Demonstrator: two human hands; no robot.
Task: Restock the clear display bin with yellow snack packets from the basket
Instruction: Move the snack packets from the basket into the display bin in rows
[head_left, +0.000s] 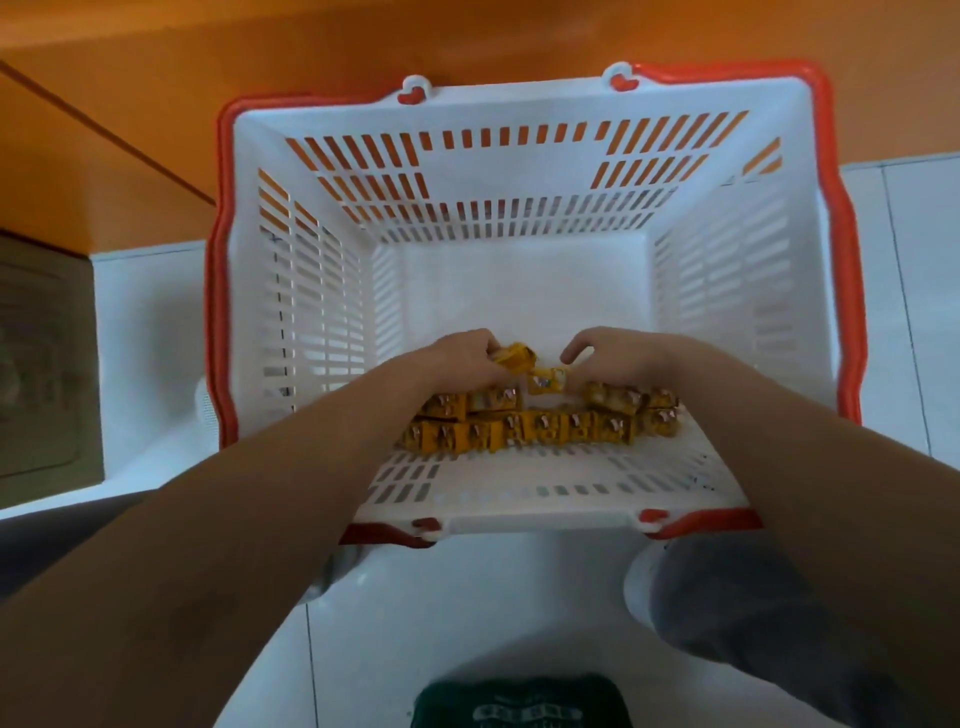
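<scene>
A white slatted basket (519, 166) with an orange rim stands on the white floor in front of me. Several yellow snack packets (524, 428) lie in a heap along its near wall. My left hand (457, 356) reaches inside and grips a yellow packet (517, 356) lifted a little above the heap. My right hand (615, 356) is beside it with curled fingers, pinching another yellow packet (545, 382) by its edge. The clear display bin is out of sight.
An orange wall rises behind the basket. A dark brown cabinet or box (41, 364) stands at the left. My knees in grey trousers (753, 613) flank the near end of the basket on the white tiled floor (467, 613).
</scene>
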